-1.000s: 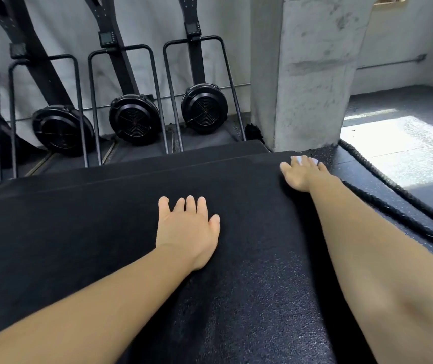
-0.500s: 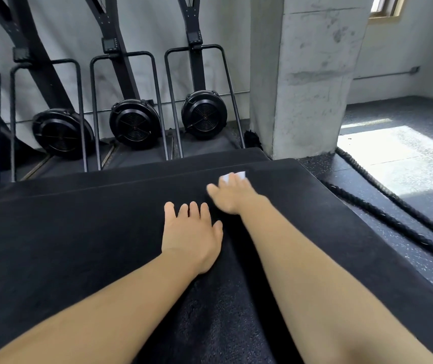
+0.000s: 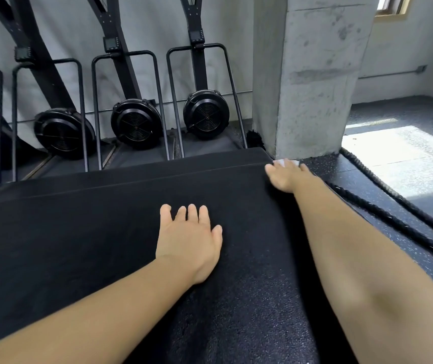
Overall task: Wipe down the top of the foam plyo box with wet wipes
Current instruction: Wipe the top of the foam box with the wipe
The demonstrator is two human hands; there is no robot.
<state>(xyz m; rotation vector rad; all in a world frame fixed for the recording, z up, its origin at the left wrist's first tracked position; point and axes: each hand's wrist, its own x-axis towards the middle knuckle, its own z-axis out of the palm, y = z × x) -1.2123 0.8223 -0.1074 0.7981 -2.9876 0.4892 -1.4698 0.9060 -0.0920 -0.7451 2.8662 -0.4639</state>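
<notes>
The black foam plyo box [image 3: 78, 245] fills the lower part of the view, its textured top facing me. My left hand [image 3: 189, 240] lies flat on the middle of the top with straight fingers. My right hand [image 3: 286, 176] is stretched to the far right corner of the box and presses a white wet wipe [image 3: 287, 162] onto the surface. Only the wipe's far edge shows beyond the fingers.
A concrete pillar [image 3: 312, 74] stands just past the far right corner. Several black fan machines [image 3: 136, 122] with metal frames line the wall behind the box. Thick black ropes [image 3: 394, 219] lie on the speckled floor to the right.
My right hand has swept the wipe from the middle of the far edge back out to the far right corner. The left hand has stayed flat in place.
</notes>
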